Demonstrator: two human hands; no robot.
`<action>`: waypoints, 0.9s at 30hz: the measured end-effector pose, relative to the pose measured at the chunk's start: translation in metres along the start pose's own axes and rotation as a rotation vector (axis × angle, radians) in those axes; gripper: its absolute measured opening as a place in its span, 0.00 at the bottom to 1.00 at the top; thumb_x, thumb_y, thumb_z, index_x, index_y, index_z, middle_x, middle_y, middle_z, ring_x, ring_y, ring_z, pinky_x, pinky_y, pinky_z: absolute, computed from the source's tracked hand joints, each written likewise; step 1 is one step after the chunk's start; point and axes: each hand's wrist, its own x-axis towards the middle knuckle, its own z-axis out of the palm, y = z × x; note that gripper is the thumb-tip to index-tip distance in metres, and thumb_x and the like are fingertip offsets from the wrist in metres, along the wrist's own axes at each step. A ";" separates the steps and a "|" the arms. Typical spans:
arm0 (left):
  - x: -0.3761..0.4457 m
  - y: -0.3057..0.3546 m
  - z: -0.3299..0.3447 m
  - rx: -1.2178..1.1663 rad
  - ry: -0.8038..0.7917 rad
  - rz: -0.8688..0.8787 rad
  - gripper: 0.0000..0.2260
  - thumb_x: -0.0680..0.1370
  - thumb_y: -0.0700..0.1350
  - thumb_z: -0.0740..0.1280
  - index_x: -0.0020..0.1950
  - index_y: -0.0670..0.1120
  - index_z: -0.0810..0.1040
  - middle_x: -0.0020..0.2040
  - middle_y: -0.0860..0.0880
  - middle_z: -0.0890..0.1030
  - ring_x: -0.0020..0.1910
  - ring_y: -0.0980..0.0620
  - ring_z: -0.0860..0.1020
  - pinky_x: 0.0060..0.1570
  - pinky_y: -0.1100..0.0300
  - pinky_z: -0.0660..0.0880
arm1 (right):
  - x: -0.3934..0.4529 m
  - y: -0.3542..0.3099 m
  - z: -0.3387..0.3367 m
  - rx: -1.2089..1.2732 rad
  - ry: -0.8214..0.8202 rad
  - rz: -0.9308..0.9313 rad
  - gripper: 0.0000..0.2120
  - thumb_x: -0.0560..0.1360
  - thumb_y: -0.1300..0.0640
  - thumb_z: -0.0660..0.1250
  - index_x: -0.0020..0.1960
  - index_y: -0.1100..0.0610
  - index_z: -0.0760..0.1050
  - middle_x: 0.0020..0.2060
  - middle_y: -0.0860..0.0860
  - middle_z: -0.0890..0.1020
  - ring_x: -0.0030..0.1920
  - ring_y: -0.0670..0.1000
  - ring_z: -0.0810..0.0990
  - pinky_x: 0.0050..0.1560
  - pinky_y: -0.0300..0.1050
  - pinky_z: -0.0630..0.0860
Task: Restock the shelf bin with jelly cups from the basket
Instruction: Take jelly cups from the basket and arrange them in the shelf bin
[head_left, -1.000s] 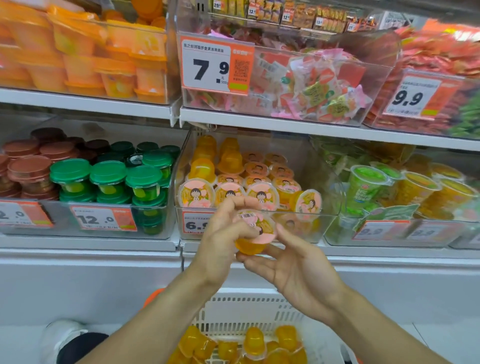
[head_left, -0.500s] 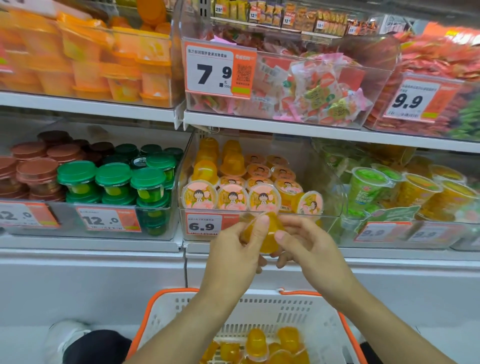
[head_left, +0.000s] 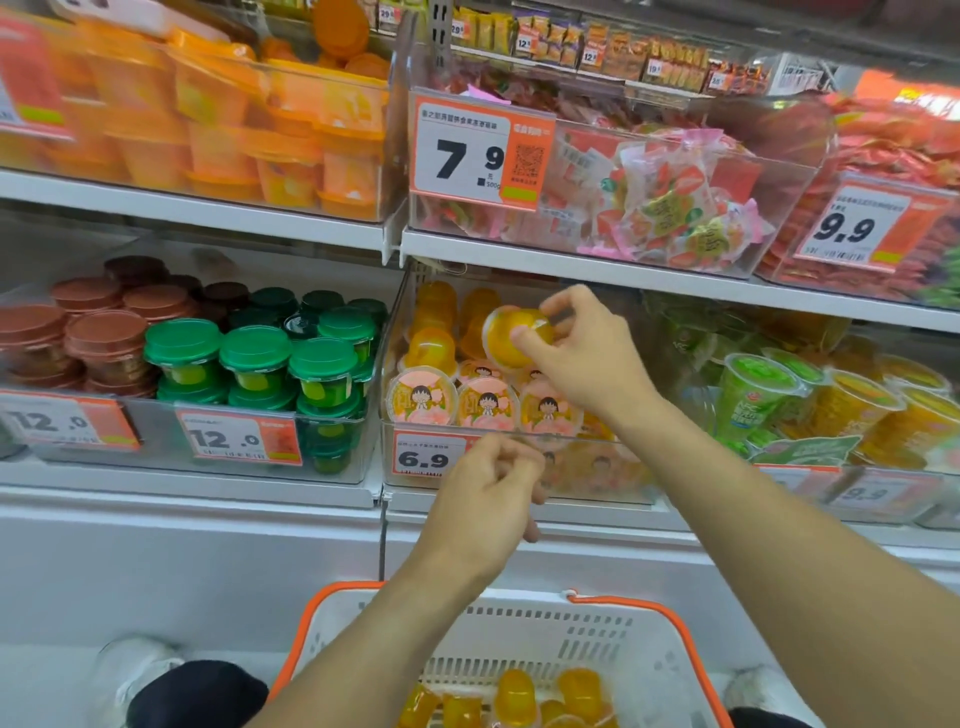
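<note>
Right hand (head_left: 582, 358) pinched an orange jelly cup (head_left: 514, 335) on its side above the shelf bin (head_left: 519, 470), axis roughly horizontal, domed bottom toward the camera. Right arm reached up into the bin. Left hand (head_left: 488, 493) hung lower by the bin's front, fingers loosely curled, holding nothing, above the basket (head_left: 519, 631).

Bare forearms (head_left: 363, 639), dark trousers (head_left: 197, 693), white shoes (head_left: 130, 665)
</note>
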 end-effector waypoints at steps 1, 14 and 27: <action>0.000 0.000 0.000 0.013 -0.024 -0.009 0.05 0.81 0.47 0.61 0.48 0.49 0.76 0.44 0.47 0.83 0.30 0.50 0.79 0.31 0.60 0.69 | 0.010 -0.002 0.007 -0.063 -0.028 -0.012 0.20 0.71 0.44 0.71 0.59 0.52 0.74 0.48 0.50 0.81 0.48 0.52 0.80 0.49 0.47 0.78; -0.003 -0.003 0.000 0.082 -0.132 -0.012 0.06 0.79 0.44 0.63 0.46 0.46 0.78 0.46 0.42 0.84 0.31 0.51 0.77 0.28 0.71 0.71 | 0.054 -0.001 0.050 -0.423 -0.263 0.059 0.27 0.72 0.36 0.68 0.56 0.59 0.76 0.46 0.56 0.82 0.45 0.56 0.81 0.39 0.45 0.72; -0.010 -0.129 -0.012 1.212 -0.660 -0.272 0.14 0.80 0.50 0.58 0.62 0.45 0.72 0.57 0.46 0.77 0.51 0.47 0.76 0.53 0.51 0.75 | -0.143 0.054 0.071 0.379 0.061 -0.283 0.03 0.76 0.64 0.66 0.45 0.57 0.76 0.34 0.46 0.73 0.32 0.46 0.70 0.35 0.37 0.67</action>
